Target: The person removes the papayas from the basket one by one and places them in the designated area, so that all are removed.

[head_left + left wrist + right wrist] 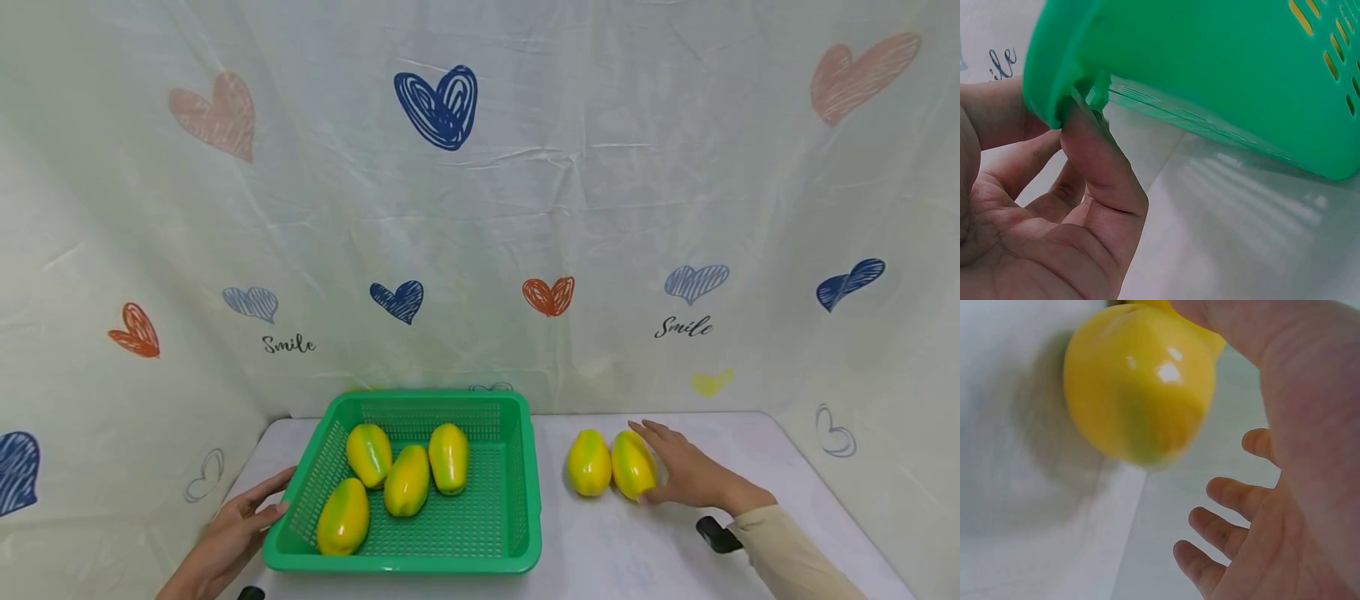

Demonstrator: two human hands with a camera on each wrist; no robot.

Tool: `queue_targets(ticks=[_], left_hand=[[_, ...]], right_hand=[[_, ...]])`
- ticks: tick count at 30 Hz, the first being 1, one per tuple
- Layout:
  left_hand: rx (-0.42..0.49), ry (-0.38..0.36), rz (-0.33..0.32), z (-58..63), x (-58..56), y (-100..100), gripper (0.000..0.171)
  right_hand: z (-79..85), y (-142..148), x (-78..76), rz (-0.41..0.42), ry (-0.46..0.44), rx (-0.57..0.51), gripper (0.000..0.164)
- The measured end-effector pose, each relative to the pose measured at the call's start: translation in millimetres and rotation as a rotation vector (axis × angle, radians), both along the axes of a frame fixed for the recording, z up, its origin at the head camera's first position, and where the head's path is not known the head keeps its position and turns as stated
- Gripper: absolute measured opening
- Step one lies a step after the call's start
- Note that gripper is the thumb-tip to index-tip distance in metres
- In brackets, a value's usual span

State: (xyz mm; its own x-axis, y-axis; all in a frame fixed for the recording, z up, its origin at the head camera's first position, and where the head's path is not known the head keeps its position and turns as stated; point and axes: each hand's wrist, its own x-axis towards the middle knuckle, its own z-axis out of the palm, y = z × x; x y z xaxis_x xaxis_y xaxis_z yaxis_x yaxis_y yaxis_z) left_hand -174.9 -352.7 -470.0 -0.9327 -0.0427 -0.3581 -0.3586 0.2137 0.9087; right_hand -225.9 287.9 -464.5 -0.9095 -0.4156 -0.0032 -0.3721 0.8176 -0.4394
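My left hand (238, 527) pinches the left rim of a green plastic basket (402, 566); in the left wrist view the thumb and a finger (1104, 169) close on its lip. Inside the basket lie several glossy yellow papayas with green streaks, among them a front-left papaya (343, 517) and a papaya at the right (448, 458). My right hand (692, 472) spreads its fingers around the right side of a papaya (632, 465) on the table. Its thumb is right at the fruit's lower end, and the other fingers stand apart in the right wrist view. Another papaya (588, 463) lies just left of it.
The white table (600, 550) backs onto a pale curtain (480, 217) printed with hearts and "Smile". Dark wrist-camera parts show by the right sleeve (787, 546) and below the left hand. The basket takes up the table's left half.
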Motion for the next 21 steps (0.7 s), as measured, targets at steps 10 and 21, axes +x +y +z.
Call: queue_targets(ticks=[10,21], left_hand=[[-0.002,0.008,-0.004,-0.4,0.6,0,0.071],[0.007,0.007,-0.008,-1.6,0.2,-2,0.073]], right_hand=[[17.6,-11,9.0,0.057,0.112,-0.013,0.103],[37.3,-26,19.0,0.079,0.17,-0.01,0.101]])
